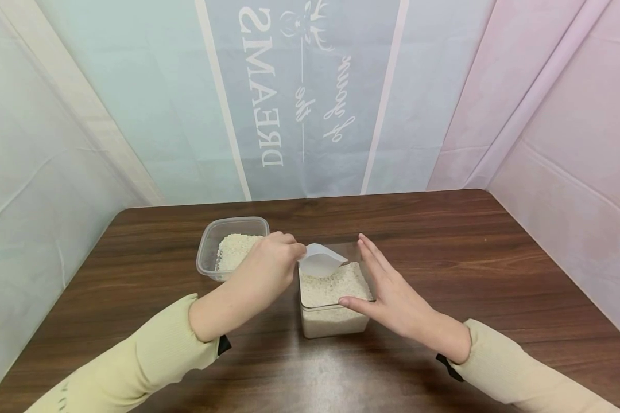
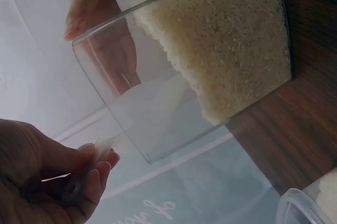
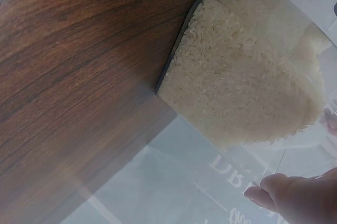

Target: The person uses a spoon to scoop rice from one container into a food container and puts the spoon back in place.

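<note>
The left hand (image 1: pixel 268 261) pinches a white scoop (image 1: pixel 321 261) pointing right, over the rice box (image 1: pixel 333 321) at center. The right hand (image 1: pixel 392 292) rests flat and open against the box's right side.

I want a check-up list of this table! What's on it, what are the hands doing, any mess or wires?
Surface: brown wooden table.
Job's things: tall clear container partly full of rice; white scoop above it; low tub of rice on the left.
Clutter: nothing seen.
Hands: left hand pinches the scoop handle; right hand rests flat against the container, fingers straight.
Cables: nothing seen.
Surroundings: pastel backdrop sheets with mirrored lettering.
</note>
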`<state>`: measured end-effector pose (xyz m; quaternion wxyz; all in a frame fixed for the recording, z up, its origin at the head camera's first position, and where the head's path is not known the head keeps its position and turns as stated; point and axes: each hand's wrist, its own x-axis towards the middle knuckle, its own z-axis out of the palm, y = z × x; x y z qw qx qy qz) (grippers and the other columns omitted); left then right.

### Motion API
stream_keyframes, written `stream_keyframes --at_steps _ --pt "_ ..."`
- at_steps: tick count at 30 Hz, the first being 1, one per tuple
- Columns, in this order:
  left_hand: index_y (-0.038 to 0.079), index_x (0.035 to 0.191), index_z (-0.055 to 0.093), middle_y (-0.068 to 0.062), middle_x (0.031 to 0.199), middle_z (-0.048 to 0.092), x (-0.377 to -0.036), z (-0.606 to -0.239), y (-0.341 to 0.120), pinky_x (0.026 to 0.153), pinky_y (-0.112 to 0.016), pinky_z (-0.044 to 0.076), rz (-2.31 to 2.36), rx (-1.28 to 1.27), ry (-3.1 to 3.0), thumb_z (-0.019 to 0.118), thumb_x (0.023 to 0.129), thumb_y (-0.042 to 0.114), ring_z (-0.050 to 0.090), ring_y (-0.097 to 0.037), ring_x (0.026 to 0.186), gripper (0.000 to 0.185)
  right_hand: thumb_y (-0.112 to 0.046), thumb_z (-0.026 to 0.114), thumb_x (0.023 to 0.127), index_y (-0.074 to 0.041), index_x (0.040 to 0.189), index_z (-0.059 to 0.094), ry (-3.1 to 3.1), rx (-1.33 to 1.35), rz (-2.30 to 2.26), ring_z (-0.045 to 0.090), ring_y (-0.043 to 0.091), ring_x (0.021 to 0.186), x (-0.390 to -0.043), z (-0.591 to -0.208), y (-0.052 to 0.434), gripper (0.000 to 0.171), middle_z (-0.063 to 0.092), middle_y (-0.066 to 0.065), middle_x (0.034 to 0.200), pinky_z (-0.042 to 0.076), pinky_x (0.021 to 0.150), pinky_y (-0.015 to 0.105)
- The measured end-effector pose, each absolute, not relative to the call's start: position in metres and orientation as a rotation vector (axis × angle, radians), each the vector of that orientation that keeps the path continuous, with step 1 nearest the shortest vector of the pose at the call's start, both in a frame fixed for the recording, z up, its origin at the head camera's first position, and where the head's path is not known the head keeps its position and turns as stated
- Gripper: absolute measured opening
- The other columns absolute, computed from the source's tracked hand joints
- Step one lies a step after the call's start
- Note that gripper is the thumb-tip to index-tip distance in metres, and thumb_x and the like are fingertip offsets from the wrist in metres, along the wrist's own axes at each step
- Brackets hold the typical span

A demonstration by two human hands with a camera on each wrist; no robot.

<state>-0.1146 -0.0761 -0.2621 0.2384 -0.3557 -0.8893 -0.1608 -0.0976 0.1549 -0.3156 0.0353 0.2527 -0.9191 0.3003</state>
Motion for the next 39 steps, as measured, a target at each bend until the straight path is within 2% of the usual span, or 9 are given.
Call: stream_keyframes --at_steps 15,30,39 --pt "0.003 0.069 0.067 -0.004 0.061 0.055 -0.119 -0.266 -0.068 0.053 -0.027 0.041 -0.362 -1.031 -2.462 0.054 0.066 -0.020 0.046 -0.019 0.056 0.026 -0.050 0.062 0.081 -0.006 0.146 0.009 -2.832 0.763 0.939 0.021 0.027 0.135 -0.098 -0.315 0.155 0.095 0.005 0.001 0.152 0.029 0.102 0.049" --pt "0.001 0.075 0.064 -0.004 0.066 0.053 -0.121 -0.273 -0.064 0.060 -0.026 0.041 -0.188 -1.123 -2.448 0.063 0.065 -0.016 0.048 -0.019 0.062 0.020 -0.049 0.063 0.080 -0.005 0.146 0.010 -2.820 0.774 0.928 0.021 0.026 0.135 -0.098 -0.316 0.155 0.095 0.006 0.003 0.152 0.029 0.102 0.047" --pt "0.004 0.069 0.063 -0.003 0.063 0.053 -0.122 -0.271 -0.063 0.055 -0.026 0.042 -0.301 -1.186 -2.499 0.055 0.064 -0.021 0.048 -0.018 0.060 0.026 -0.048 0.063 0.081 -0.007 0.146 0.009 -2.820 0.786 0.942 0.025 0.027 0.133 -0.099 -0.316 0.155 0.093 0.005 0.001 0.152 0.032 0.100 0.048"
